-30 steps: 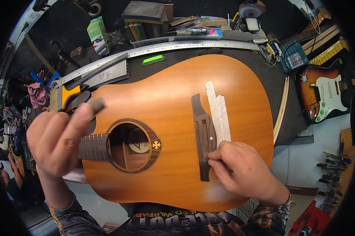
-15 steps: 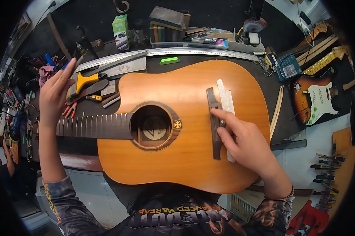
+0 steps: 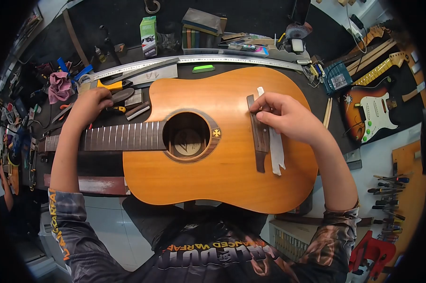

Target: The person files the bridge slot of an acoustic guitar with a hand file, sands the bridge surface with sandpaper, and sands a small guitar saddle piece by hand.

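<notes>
An acoustic guitar (image 3: 189, 184) with an orange-brown top lies face up, its neck toward the left. Its dark bridge (image 3: 260, 151) has strips of white tape (image 3: 277, 155) beside it. My right hand (image 3: 288, 115) is at the bridge's upper end, thumb and index finger drawn together on it; anything between them is hidden. Above the fretboard (image 3: 123, 137), my left hand (image 3: 88, 106) is closed with curled fingers among the tools. What it holds, if anything, is out of sight. Nearest to it are a yellow-handled scraper (image 3: 111, 86) and a dark blade (image 3: 123, 95).
A long steel ruler (image 3: 198, 58) runs behind the guitar, with a green block (image 3: 203, 69) in front of it. A sunburst electric guitar (image 3: 375, 113) lies at the right. A pink cloth (image 3: 59, 87) and a green-white box (image 3: 148, 37) are on the bench.
My left hand has come down from its raised position to the tools, its fingers now curled. My right hand has slid to the bridge's upper end, and its fingers have drawn closer together.
</notes>
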A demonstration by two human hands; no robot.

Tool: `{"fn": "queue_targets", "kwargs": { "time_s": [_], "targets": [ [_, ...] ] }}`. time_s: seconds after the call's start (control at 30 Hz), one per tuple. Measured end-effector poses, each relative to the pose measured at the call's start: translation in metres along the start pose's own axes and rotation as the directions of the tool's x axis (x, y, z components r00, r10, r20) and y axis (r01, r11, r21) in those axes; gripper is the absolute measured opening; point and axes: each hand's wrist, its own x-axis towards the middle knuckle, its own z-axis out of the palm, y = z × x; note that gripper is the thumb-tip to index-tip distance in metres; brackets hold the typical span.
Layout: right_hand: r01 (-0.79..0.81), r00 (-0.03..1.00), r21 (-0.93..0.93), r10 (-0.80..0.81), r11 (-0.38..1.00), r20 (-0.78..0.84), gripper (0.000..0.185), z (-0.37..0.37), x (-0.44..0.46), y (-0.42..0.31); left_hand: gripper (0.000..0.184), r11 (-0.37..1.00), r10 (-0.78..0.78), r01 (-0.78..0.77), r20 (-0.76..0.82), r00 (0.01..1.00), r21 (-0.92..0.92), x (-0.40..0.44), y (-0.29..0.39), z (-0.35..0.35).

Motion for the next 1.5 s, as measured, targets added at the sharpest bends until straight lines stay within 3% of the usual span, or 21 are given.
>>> {"fn": "queue_targets", "kwargs": {
  "time_s": [0.13, 0.23, 0.33, 0.4, 0.53, 0.6, 0.67, 0.73, 0.87, 0.9, 1.0, 1.5],
  "targets": [
    [-0.015, 0.994, -0.04, 0.019, 0.999, 0.11, 0.018, -0.012, 0.013, -0.002, 0.025, 0.999, -0.003, 0.005, 0.077, 0.997, -0.033, -0.003, 0.001, -0.004],
    [0.022, 0.99, -0.067, -0.012, 0.998, 0.144, 0.014, -0.013, 0.013, -0.007, 0.027, 0.989, -0.049, 0.063, -0.105, 0.993, 0.131, -0.007, 0.029, -0.014],
    [-0.003, 0.979, 0.036, -0.004, 0.999, 0.205, 0.012, -0.015, 0.01, -0.01, 0.03, 0.985, -0.033, -0.022, -0.314, 0.949, -0.172, -0.01, 0.094, -0.028],
    [-0.015, 0.971, 0.096, -0.009, 0.995, 0.239, 0.014, -0.017, 0.011, -0.007, 0.029, 0.933, 0.054, -0.187, -0.395, 0.917, -0.307, -0.008, 0.134, -0.022],
    [0.019, 0.966, 0.121, -0.049, 0.992, 0.252, 0.017, -0.018, 0.013, 0.002, 0.025, 0.764, 0.112, -0.212, -0.199, 0.974, -0.609, -0.022, 0.233, -0.014],
    [0.025, 0.962, 0.147, -0.064, 0.989, 0.267, 0.017, -0.019, 0.013, 0.003, 0.023, 0.586, 0.122, -0.071, 0.001, 0.993, -0.807, -0.03, 0.27, 0.0],
    [0.015, 0.953, 0.192, -0.072, 0.981, 0.293, 0.019, -0.02, 0.015, 0.006, 0.023, 0.64, 0.388, -0.443, -0.233, 0.892, -0.628, -0.032, 0.283, 0.022],
    [0.023, 0.95, 0.187, -0.08, 0.982, 0.303, 0.021, -0.021, 0.017, 0.008, 0.025, 0.726, 0.51, -0.57, -0.256, 0.821, -0.384, -0.045, 0.299, 0.024],
    [0.022, 0.937, 0.173, -0.081, 0.985, 0.341, 0.024, -0.021, 0.015, 0.003, 0.043, 0.681, 0.662, -0.719, -0.303, 0.685, -0.136, -0.047, 0.312, 0.026],
    [0.022, 0.935, 0.17, -0.081, 0.985, 0.346, 0.025, -0.021, 0.017, 0.004, 0.052, 0.668, 0.697, -0.743, -0.305, 0.649, -0.054, -0.046, 0.313, 0.03],
    [0.022, 0.934, 0.173, -0.082, 0.985, 0.349, 0.025, -0.021, 0.018, 0.007, 0.053, 0.662, 0.717, -0.749, -0.313, 0.622, 0.029, -0.043, 0.315, 0.036],
    [0.027, 0.957, 0.14, -0.066, 0.99, 0.281, 0.023, -0.015, 0.015, -0.001, 0.056, 0.646, 0.744, -0.758, -0.301, 0.596, 0.095, -0.037, 0.309, 0.038]
  ]
}}
